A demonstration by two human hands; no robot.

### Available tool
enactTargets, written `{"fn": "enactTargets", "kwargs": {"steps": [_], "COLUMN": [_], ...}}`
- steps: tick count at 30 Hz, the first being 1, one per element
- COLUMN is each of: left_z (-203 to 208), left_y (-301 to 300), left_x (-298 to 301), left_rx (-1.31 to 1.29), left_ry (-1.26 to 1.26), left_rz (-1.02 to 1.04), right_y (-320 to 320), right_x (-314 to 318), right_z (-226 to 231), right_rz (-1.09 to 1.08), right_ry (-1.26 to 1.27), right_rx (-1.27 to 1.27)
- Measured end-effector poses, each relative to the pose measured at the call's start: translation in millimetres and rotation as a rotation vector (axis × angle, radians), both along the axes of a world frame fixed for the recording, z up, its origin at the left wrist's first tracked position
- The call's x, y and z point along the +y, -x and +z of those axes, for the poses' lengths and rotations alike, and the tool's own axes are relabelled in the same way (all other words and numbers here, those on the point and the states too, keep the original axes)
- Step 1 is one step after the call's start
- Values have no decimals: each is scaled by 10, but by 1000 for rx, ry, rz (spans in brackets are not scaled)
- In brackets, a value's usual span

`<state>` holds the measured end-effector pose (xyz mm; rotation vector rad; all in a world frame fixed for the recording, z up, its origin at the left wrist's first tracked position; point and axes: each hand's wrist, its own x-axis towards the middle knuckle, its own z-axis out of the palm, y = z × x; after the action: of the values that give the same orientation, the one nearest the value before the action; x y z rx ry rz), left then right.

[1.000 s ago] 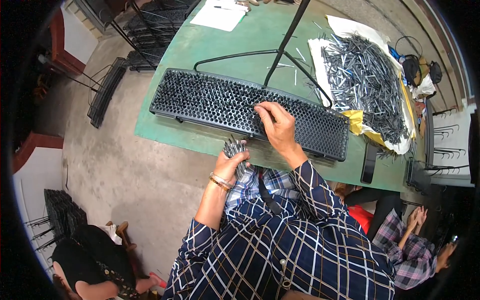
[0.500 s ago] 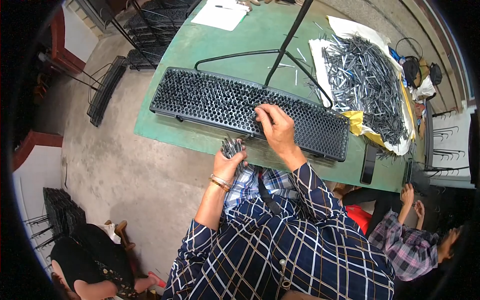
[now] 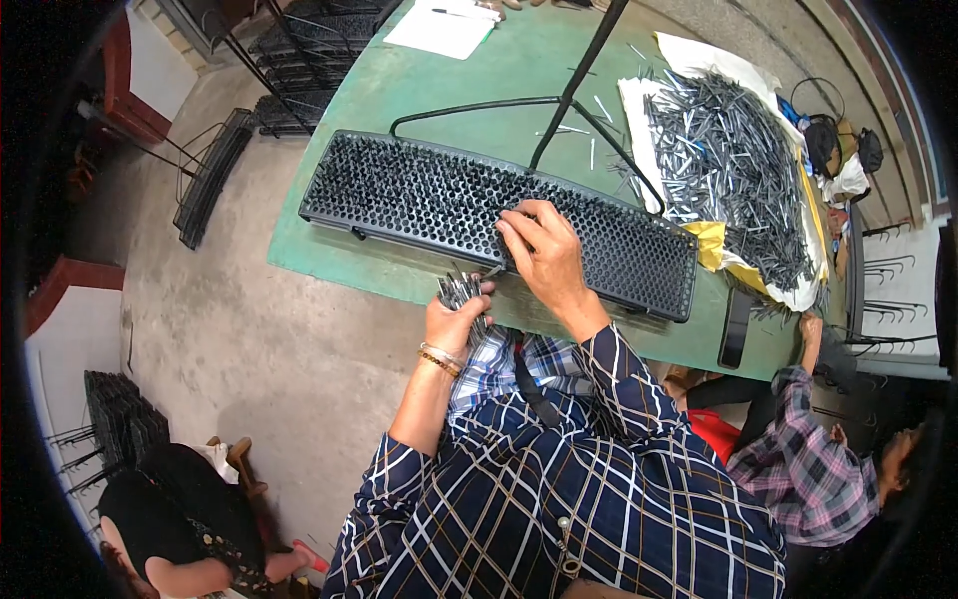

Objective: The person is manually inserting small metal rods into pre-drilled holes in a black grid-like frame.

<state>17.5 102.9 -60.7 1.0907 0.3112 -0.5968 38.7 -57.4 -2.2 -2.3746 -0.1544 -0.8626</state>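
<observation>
A long black rack (image 3: 629,265) with rows of small holes lies on the green table, and many thin dark pieces stand upright in its left and middle parts. Just off the table's near edge, my left hand (image 3: 451,327) is closed round a bundle of thin dark rods (image 3: 459,290) with shiny ends. My right hand (image 3: 551,262) is over the middle of the rack, its thumb and fingertips pinched together at the holes. Whatever lies between those fingertips is too small and hidden to make out.
A heap of similar rods (image 3: 733,170) lies on white sacking at the right. A black wire stand (image 3: 569,100) rises behind the rack. A dark phone (image 3: 736,329) rests near the table's right edge. A co-worker's hand (image 3: 810,327) reaches the table corner. Paper (image 3: 439,30) lies far left.
My right hand has shifted slightly left along the rack, still pinched. My left hand stays nearly in place with its bundle. The co-worker at the right has raised an arm to the table corner.
</observation>
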Motion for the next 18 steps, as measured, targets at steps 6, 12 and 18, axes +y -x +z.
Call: {"fn": "enactTargets", "kwargs": {"steps": [6,12,18], "left_z": [49,121,331], "left_y": [44,92,83], "left_x": [136,267,195], "left_rx": [58,42,23], "left_ry": [34,80,143], "left_rz": [-18,-5,-67], "right_y": [-7,-3,64], "right_x": [30,87,-35], "right_z": [-16,-102,-26], "right_rz": [22,63,-19], "right_ry": [-103,-49,-43], "right_rx": [44,65,-5]}}
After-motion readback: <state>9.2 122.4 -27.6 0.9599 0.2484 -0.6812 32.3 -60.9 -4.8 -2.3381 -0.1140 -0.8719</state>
